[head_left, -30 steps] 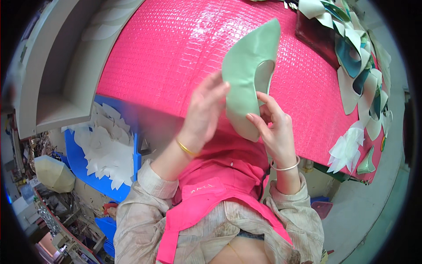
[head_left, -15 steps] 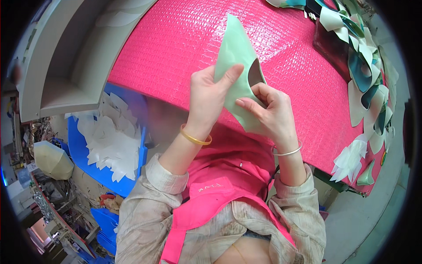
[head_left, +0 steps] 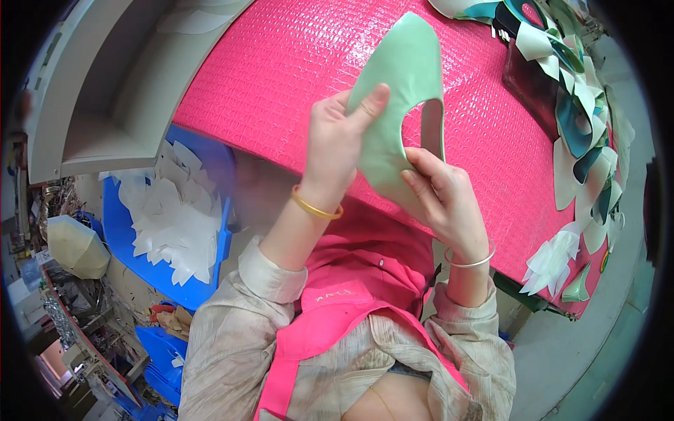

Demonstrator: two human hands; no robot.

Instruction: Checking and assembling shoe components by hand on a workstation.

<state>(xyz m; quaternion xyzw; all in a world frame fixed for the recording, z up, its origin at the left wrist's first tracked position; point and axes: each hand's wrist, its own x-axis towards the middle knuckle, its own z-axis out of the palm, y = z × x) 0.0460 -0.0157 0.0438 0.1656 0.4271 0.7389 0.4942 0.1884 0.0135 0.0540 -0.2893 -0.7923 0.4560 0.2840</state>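
A pale green shoe upper (head_left: pixel 401 69) with a rounded toe and an oval opening is held up above the pink table. My left hand (head_left: pixel 338 137) grips its left edge, thumb lying across the green face and fingers behind. At the lower rim of the opening, my right hand (head_left: pixel 447 203) pinches the material between thumb and fingers. Through the opening, part of the upper's inner side shows grey-brown. The fingertips behind the piece are hidden.
The pink textured table (head_left: pixel 281 77) carries a pile of green and white uppers (head_left: pixel 583 126) along its right side, with white cut pieces (head_left: pixel 552 259) near the corner. On the left are a grey shelf box (head_left: pixel 105 133) and a blue bin (head_left: pixel 126 242) of white pieces (head_left: pixel 175 217).
The shoe upper has turned and spread, so its face and opening show more widely. My right hand has shifted slightly right and down; both hands keep hold.
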